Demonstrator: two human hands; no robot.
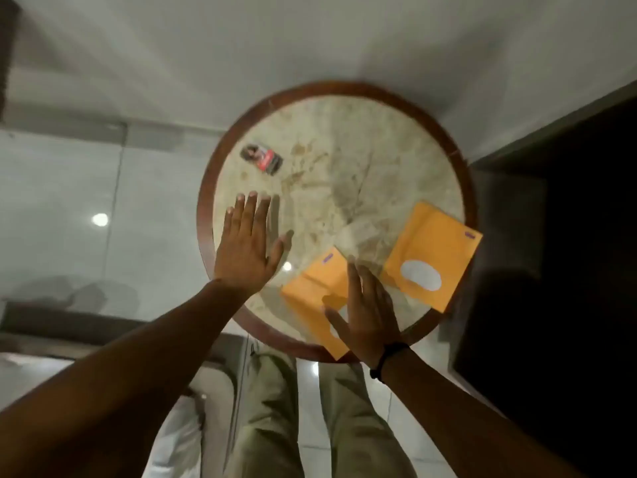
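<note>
A round table (344,98) with a marble top and a brown wooden rim stands in front of me. Two orange envelopes lie on its near right part. My right hand (365,305) lies flat with straight fingers over the nearer envelope (310,291), which hangs a little over the rim. The farther envelope (437,250) has a white oval patch and reaches the right rim. My left hand (246,246) is spread flat over the table's left edge and holds nothing. A small dark and red packet (262,158) lies at the far left of the top.
Glossy light floor tiles (69,201) surround the table. A dark panel or piece of furniture (568,236) stands close to the right. My legs in olive trousers (269,419) are below the table's near edge. A black band sits on my right wrist (387,360).
</note>
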